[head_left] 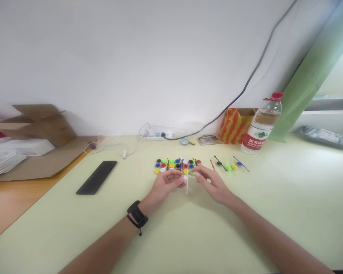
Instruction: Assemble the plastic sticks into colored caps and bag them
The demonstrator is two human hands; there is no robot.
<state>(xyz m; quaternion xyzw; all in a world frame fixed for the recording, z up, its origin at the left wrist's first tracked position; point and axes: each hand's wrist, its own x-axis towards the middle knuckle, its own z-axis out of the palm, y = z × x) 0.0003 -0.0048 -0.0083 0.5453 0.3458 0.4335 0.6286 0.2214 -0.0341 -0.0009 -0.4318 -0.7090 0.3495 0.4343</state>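
My left hand (167, 183), with a black watch on its wrist, is closed, its thumb and fingers pinching a white arrow spinner (187, 184). The arrow stands nearly upright in the view, beside a small white disc at my fingertips. Just right of it is my right hand (213, 184), thumb and index finger apart with nothing seen between them. Behind both hands lie rows of coloured discs (162, 166) in black, blue, yellow, green, red and white, with loose coloured arrows (167, 164) among them. My fingers hide part of these rows.
To the right lie several arrow spinners, including a black one (219, 163) and a blue one (240, 164). A black phone-like slab (96, 177) lies left. Along the wall are a power strip (157, 134), a striped bag (236, 127) and a large water bottle (261, 127). Cardboard (45, 152) lies far left.
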